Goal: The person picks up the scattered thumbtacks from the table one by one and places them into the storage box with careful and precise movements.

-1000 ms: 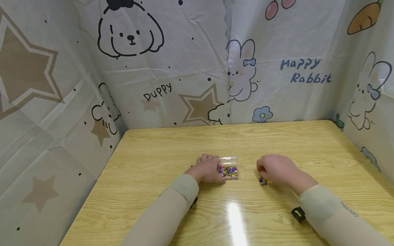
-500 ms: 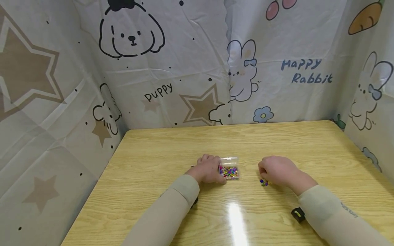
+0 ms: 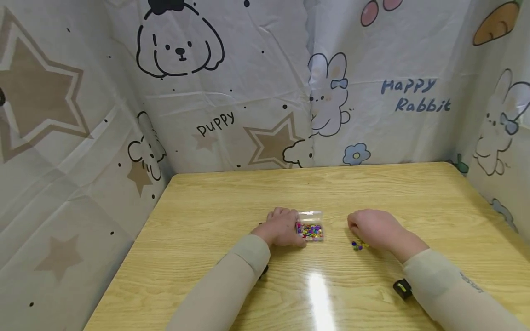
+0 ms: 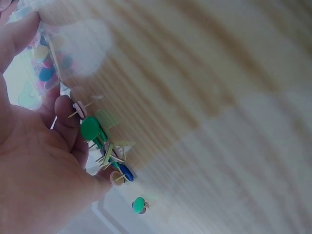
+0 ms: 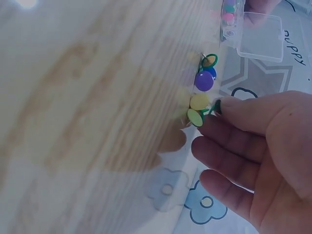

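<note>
A small clear plastic box (image 3: 313, 240), its hinged lid (image 3: 309, 215) tipped back, is filled with colourful thumbtacks (image 3: 308, 231). My left hand (image 3: 282, 228) grips it from the left side, thumb at the front and fingers further back. Close by that hand's fingers lie several loose thumbtacks (image 4: 90, 128), green, blue and pale ones, mostly hidden in the head view. To the right of the box, my right hand (image 3: 377, 229) pinches a dark green thumbtack (image 5: 218, 107) between thumb and forefinger. Beneath its fingertips is a small pile of thumbtacks (image 5: 204, 81) in purple, yellow, green and blue.
Both hands work over a wood-grain table (image 3: 232, 197). A printed cloth (image 3: 265, 82) hangs along its back and sides. Black wrist-worn devices, one a black strap piece (image 3: 402, 288), show beside the sleeves.
The right hand shifts very slightly right over the small pile and stays low there. The left hand keeps its place on the box; the whole view drifts a little.
</note>
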`<action>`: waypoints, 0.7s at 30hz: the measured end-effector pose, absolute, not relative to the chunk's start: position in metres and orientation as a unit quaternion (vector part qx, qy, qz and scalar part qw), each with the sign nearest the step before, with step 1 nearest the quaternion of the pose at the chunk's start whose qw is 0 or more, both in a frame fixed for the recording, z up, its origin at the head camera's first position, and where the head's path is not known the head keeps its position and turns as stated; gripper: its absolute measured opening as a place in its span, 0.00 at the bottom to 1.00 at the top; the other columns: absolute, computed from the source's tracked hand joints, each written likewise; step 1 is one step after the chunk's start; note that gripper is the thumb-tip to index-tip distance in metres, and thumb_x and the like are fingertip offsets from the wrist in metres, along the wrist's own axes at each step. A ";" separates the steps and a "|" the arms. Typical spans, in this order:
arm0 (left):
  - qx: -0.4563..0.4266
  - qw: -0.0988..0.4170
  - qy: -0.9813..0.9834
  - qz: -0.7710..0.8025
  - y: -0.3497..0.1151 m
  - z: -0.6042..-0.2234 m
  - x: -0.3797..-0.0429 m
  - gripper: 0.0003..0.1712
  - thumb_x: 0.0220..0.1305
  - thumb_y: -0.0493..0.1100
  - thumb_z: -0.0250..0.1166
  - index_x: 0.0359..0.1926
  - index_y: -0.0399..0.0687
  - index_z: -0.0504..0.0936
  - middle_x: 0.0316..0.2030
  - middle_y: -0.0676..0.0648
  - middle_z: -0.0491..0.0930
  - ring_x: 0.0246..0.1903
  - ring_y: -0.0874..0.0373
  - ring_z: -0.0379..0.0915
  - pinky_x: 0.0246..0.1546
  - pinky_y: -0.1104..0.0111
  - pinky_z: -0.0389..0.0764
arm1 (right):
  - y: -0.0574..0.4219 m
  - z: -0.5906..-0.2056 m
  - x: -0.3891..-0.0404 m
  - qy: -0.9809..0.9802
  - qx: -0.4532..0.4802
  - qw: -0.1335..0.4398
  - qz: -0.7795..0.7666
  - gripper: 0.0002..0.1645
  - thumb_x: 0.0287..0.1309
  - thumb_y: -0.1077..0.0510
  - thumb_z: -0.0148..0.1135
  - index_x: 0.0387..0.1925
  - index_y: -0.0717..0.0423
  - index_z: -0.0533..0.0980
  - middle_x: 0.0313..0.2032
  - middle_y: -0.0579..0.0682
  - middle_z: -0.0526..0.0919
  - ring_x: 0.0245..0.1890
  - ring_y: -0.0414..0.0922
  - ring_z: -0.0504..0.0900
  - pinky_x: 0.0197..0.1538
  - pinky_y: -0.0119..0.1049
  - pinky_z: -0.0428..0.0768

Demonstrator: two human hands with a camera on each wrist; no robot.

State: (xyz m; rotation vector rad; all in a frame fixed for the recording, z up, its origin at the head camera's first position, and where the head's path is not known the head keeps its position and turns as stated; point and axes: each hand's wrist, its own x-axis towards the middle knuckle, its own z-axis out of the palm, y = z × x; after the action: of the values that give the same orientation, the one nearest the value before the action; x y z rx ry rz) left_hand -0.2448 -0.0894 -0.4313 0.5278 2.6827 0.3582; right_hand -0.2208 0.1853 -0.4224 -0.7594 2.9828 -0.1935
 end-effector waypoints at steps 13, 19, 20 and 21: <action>0.177 0.196 0.954 0.139 -0.089 -0.431 -0.244 0.35 0.54 0.64 0.74 0.54 0.55 0.70 0.63 0.49 0.69 0.70 0.46 0.51 0.67 0.47 0.59 | 0.178 -0.421 -0.222 0.965 -0.244 0.025 -0.097 0.08 0.71 0.59 0.58 0.33 0.47 0.75 0.22 0.39 0.71 0.23 0.39 0.69 0.30 0.38 0.71; 0.184 0.196 0.953 0.137 -0.090 -0.432 -0.244 0.35 0.54 0.64 0.74 0.54 0.54 0.69 0.62 0.48 0.69 0.70 0.46 0.51 0.68 0.48 0.57 | 0.175 -0.420 -0.222 0.963 -0.238 0.030 -0.120 0.09 0.72 0.59 0.57 0.32 0.47 0.73 0.22 0.40 0.71 0.24 0.39 0.70 0.33 0.39 0.71; 0.187 0.195 0.953 0.135 -0.090 -0.432 -0.244 0.35 0.54 0.64 0.74 0.55 0.54 0.69 0.61 0.48 0.69 0.70 0.46 0.50 0.69 0.49 0.56 | 0.175 -0.421 -0.223 0.963 -0.238 0.030 -0.122 0.09 0.72 0.59 0.57 0.32 0.47 0.73 0.22 0.40 0.71 0.24 0.40 0.70 0.33 0.39 0.71; 0.189 0.195 0.953 0.134 -0.090 -0.432 -0.244 0.35 0.55 0.64 0.74 0.54 0.54 0.69 0.61 0.48 0.69 0.71 0.46 0.50 0.70 0.50 0.55 | 0.174 -0.421 -0.223 0.962 -0.240 0.030 -0.124 0.09 0.72 0.59 0.57 0.32 0.47 0.73 0.22 0.41 0.71 0.24 0.40 0.70 0.33 0.39 0.71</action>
State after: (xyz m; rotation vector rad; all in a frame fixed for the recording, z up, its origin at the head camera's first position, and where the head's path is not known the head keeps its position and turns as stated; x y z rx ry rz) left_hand -0.2444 -0.0895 -0.4315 0.5307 2.6716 0.3749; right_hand -0.2228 0.1745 -0.4209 -0.7388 2.9671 -0.3816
